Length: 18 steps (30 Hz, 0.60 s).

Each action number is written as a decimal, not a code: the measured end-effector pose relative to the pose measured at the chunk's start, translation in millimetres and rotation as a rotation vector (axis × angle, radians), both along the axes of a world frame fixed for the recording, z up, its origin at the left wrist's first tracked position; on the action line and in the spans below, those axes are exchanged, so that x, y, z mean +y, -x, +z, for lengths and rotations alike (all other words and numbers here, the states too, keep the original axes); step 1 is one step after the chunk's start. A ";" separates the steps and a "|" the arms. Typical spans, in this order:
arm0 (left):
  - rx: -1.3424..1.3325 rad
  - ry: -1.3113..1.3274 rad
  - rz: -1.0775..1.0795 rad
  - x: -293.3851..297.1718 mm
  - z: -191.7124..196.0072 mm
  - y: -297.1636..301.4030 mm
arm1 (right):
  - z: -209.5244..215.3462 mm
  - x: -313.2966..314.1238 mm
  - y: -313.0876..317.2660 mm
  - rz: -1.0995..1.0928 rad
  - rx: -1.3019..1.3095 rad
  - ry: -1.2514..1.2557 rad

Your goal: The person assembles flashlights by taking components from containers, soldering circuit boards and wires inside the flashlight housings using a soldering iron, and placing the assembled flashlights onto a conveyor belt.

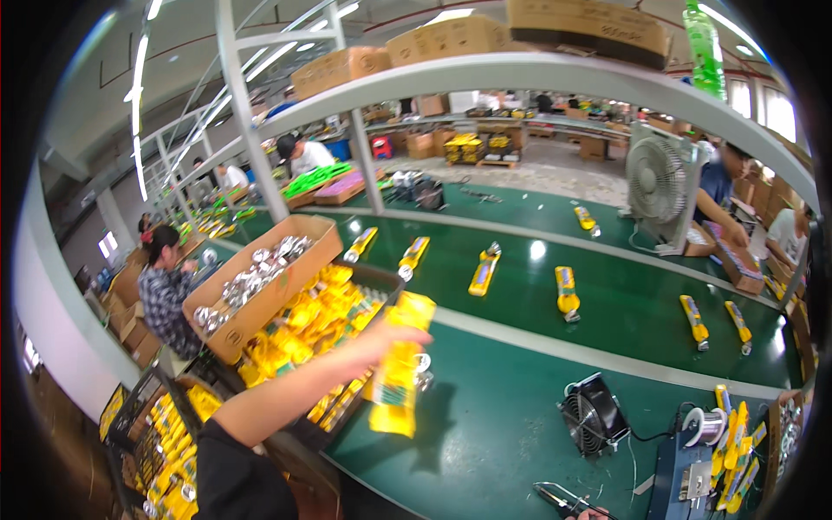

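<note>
My left hand [392,343] is closed around a yellow flashlight casing [397,394], raised over the near green worktop. A shiny round silver part [423,371] shows beside the casing; whether it is attached I cannot tell. Under my left forearm stands a dark crate [368,279] heaped with yellow casings [299,334]. At the lower edge, only a few fingers of my right hand [594,515] show, closed on a thin pen-shaped tool that looks like a soldering iron [562,497].
A cardboard box [260,269] of silver reflectors sits on the crate. Yellow flashlights [485,270] lie spaced along the green belt [520,303]. Right of my hands are a small black fan [594,416], a blue soldering station [672,472], a solder spool [704,426] and more casings [735,451]. Several people work nearby.
</note>
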<state>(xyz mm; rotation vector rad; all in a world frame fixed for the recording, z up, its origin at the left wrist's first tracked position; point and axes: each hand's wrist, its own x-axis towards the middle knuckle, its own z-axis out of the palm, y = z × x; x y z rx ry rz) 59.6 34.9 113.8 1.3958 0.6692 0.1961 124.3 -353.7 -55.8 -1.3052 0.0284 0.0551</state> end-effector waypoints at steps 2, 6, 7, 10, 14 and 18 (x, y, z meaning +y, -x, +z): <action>0.098 0.012 -0.088 -28.9 -49.0 -12.7 | -3.6 -1.2 1.3 -0.025 0.047 -0.024; 0.262 -0.183 -0.144 -69.8 -109.5 -25.4 | -3.5 -3.4 2.2 -0.062 0.054 -0.071; 0.342 -0.353 -0.142 -82.3 -116.0 -27.8 | -2.7 -3.2 2.0 -0.062 0.036 -0.082; 0.351 -0.579 -0.246 -113.7 -119.1 -40.1 | 0.1 -4.0 3.1 -0.066 0.070 -0.077; 0.392 -0.665 -0.216 -129.4 -113.0 -44.1 | 0.3 -5.2 4.1 -0.109 0.183 -0.074; 0.509 -0.828 -0.122 -108.2 -112.1 -26.7 | -1.8 -2.1 3.7 -0.204 0.078 -0.031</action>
